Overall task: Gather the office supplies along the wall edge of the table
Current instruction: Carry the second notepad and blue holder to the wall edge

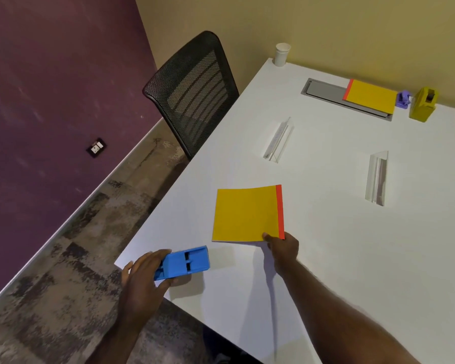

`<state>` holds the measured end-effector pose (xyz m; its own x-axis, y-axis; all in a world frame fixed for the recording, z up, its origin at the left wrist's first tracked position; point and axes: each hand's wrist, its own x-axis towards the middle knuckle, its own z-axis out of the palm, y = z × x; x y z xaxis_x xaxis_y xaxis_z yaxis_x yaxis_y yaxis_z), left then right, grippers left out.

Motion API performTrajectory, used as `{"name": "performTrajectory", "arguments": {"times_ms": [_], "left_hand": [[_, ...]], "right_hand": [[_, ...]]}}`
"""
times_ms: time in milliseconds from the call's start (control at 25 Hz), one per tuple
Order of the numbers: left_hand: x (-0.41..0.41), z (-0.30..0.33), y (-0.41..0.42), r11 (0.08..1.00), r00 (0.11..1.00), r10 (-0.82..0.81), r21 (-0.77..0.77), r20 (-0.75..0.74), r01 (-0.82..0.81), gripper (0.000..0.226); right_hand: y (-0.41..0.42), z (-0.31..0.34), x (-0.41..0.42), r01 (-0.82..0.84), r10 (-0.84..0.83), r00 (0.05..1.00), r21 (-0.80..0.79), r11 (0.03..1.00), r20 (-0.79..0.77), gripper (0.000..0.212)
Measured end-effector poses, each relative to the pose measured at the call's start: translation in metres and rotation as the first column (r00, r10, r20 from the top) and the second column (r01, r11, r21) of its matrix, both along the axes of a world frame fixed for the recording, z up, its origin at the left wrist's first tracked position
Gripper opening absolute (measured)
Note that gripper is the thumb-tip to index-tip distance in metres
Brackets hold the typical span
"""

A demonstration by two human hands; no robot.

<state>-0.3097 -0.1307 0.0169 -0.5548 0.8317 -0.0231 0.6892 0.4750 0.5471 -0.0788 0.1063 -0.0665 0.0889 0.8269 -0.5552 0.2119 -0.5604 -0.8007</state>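
White cup, contents perhaps hidden.

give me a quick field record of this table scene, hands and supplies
left hand: gripping blue hole punch at the near table corner
right hand: pinching the corner of near yellow pad
already at wall edge: far yellow pad, purple dispenser, olive tape dispenser
mid table: two clear sign holders
far corner: white paper cup
table: white
beside table: black mesh chair
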Motion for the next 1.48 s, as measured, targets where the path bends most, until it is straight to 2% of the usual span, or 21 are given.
{"name": "performTrajectory", "arguments": {"times_ms": [120, 240, 400, 480, 640, 880, 1040, 1200, 1480], "left_hand": [[-0.002, 0.003, 0.000, 0.999, 0.999, 0.035, 0.034, 0.018, -0.036, 0.061], [-0.004, 0.009, -0.003, 0.993, 0.994, 0.087, 0.070, 0.068, -0.091, 0.062], [-0.012, 0.028, -0.017, 0.949, 0.926, 0.233, 0.139, 0.298, -0.284, 0.053], [-0.020, 0.041, -0.031, 0.913, 0.895, 0.310, 0.161, 0.321, -0.374, 0.049], [-0.044, 0.059, -0.070, 0.823, 0.830, 0.469, 0.192, 0.302, -0.535, 0.050], [-0.110, 0.061, -0.153, 0.646, 0.710, 0.670, 0.299, 0.218, -0.702, 0.050], [-0.171, 0.065, -0.209, 0.610, 0.677, 0.715, 0.317, 0.174, -0.726, 0.054], [-0.220, 0.076, -0.257, 0.552, 0.646, 0.734, 0.369, 0.211, -0.748, 0.055], [-0.285, 0.094, -0.284, 0.517, 0.632, 0.759, 0.448, 0.154, -0.729, 0.055]], "right_hand": [[0.012, 0.009, -0.001, 0.041, -0.050, 0.970, -0.042, 0.998, -0.236, 0.010], [0.024, 0.026, -0.011, -0.002, -0.017, 0.929, -0.050, 0.999, -0.370, 0.012], [0.031, 0.053, -0.029, -0.189, 0.196, 0.883, 0.058, 0.980, -0.426, 0.006], [0.027, 0.067, -0.043, -0.282, 0.306, 0.839, 0.121, 0.952, -0.450, 0.006], [0.005, 0.098, -0.083, -0.483, 0.545, 0.717, 0.254, 0.838, -0.436, 0.018], [-0.053, 0.132, -0.179, -0.647, 0.726, 0.592, 0.331, 0.687, -0.349, 0.022], [-0.105, 0.146, -0.250, -0.691, 0.773, 0.551, 0.348, 0.634, -0.315, 0.016], [-0.147, 0.160, -0.316, -0.711, 0.816, 0.516, 0.403, 0.577, -0.258, 0.016], [-0.171, 0.194, -0.407, -0.719, 0.842, 0.467, 0.439, 0.539, -0.270, 0.020]]}}
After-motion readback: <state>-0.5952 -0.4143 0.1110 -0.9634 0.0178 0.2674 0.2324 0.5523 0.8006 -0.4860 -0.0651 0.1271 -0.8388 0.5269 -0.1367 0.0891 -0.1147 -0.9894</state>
